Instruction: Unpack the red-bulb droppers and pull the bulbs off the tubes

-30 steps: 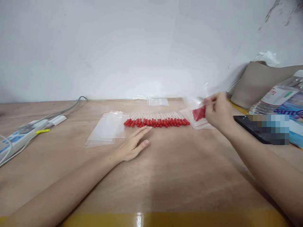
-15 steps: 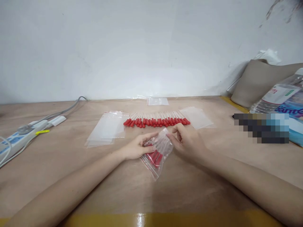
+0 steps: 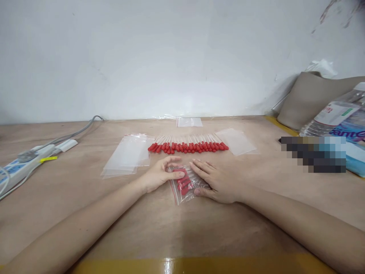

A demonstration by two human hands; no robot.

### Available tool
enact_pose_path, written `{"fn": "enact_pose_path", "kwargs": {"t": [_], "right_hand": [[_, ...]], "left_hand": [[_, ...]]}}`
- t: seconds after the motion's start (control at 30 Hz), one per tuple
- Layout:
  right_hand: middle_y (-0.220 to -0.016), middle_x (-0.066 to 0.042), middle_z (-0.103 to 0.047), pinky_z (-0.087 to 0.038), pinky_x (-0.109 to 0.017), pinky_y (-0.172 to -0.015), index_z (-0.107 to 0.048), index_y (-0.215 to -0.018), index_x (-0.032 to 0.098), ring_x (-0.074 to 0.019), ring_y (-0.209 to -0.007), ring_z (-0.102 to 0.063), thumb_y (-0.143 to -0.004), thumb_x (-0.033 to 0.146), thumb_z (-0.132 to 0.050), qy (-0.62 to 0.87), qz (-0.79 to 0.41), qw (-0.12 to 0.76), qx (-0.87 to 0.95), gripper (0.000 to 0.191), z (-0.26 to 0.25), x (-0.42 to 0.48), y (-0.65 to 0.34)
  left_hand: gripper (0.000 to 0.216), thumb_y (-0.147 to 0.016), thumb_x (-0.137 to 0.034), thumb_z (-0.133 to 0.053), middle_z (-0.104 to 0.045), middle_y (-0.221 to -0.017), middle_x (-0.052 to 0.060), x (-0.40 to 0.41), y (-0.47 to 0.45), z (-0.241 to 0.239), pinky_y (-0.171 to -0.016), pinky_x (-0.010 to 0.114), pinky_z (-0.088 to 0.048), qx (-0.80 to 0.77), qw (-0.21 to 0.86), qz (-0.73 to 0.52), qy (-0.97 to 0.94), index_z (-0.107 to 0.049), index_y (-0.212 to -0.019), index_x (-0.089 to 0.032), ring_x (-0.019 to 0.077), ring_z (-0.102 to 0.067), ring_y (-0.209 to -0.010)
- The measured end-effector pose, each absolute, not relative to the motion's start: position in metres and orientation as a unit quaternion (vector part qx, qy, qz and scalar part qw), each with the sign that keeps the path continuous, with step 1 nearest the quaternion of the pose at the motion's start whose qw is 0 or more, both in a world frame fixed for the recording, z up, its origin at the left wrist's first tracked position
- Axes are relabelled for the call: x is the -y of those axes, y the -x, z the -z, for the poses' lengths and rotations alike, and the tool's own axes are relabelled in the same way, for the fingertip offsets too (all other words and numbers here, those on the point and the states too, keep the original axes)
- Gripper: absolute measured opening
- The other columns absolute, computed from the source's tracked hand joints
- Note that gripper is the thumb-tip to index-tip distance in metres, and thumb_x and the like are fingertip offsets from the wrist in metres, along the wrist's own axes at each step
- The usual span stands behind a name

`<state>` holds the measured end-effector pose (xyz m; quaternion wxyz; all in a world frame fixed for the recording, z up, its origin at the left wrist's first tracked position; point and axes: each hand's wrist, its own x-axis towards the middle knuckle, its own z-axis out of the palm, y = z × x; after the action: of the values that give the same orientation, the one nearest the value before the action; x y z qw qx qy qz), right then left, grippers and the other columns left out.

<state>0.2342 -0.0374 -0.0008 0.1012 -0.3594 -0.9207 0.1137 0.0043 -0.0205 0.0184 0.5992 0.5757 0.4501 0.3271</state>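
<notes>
A clear zip bag point(image 3: 184, 198) with a red line along its mouth lies tilted on the table, holding several sticks with red heads point(image 3: 184, 186). My left hand point(image 3: 159, 175) grips its upper left edge, thumb on top over the red heads and fingers behind. Flat over the right part of the bag rests my right hand point(image 3: 219, 180), its fingers stretched out and covering the stick ends. Just beyond both hands lies a row of pale sticks with red heads point(image 3: 188, 147), the heads facing me.
Flat clear bags lie in a stack on the left point(image 3: 122, 156) and another on the right point(image 3: 236, 141), with a small bag point(image 3: 189, 122) by the wall. A power strip point(image 3: 28, 161) with cables is far left. At right stand a bottle point(image 3: 330, 116) and a blue pack point(image 3: 355, 152).
The zip bag has been lowered and turned, its mouth now more to the left. My right hand has gone from pinching the bag's top corner to lying flat over it.
</notes>
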Motion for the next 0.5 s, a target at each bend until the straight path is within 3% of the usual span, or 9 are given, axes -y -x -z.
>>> {"fn": "enact_pose_path", "kwargs": {"t": [0.1,0.23,0.37,0.5], "right_hand": [[-0.145,-0.013,-0.017,-0.02,-0.047,-0.108,-0.012,-0.142,0.013,-0.0269,-0.133,-0.018,-0.082,0.064,-0.03,0.411,-0.087,0.109,0.901,0.08,0.008,0.041,-0.235],[-0.142,-0.016,-0.025,-0.025,-0.047,-0.106,-0.023,-0.139,0.008,-0.0293,-0.131,-0.024,-0.083,0.062,-0.029,0.447,-0.063,0.12,0.884,0.078,0.01,0.045,-0.234],[-0.137,-0.017,-0.036,-0.02,-0.051,-0.107,-0.036,-0.133,0.009,-0.0291,-0.128,-0.03,-0.08,0.057,-0.041,0.419,-0.018,0.191,0.887,0.072,0.005,0.042,-0.233],[-0.139,-0.011,-0.035,-0.022,-0.05,-0.107,-0.038,-0.133,0.017,-0.0253,-0.13,-0.028,-0.08,0.048,-0.05,0.33,-0.021,0.267,0.905,0.063,0.0,0.036,-0.23]], "left_hand": [[0.066,-0.057,-0.021,-0.078,-0.063,-0.088,0.004,0.027,-0.001,-0.022,-0.087,0.038,-0.046,-0.499,0.588,-0.334,-0.541,-0.046,-0.114,-0.013,0.0162,-0.063,-0.081],[0.076,-0.056,-0.017,-0.078,-0.056,-0.063,-0.006,0.036,0.005,-0.028,-0.07,0.034,-0.052,-0.528,0.624,-0.257,-0.516,-0.038,-0.12,-0.015,0.0128,-0.061,-0.063],[0.075,-0.058,-0.015,-0.076,-0.058,-0.065,-0.006,0.037,0.003,-0.029,-0.065,0.028,-0.051,-0.509,0.636,-0.278,-0.509,-0.035,-0.121,-0.017,0.0104,-0.06,-0.063],[0.061,-0.063,-0.017,-0.074,-0.062,-0.068,-0.003,0.029,-0.005,-0.025,-0.069,0.026,-0.05,-0.495,0.625,-0.306,-0.521,-0.041,-0.115,-0.015,0.009,-0.06,-0.064]]}}
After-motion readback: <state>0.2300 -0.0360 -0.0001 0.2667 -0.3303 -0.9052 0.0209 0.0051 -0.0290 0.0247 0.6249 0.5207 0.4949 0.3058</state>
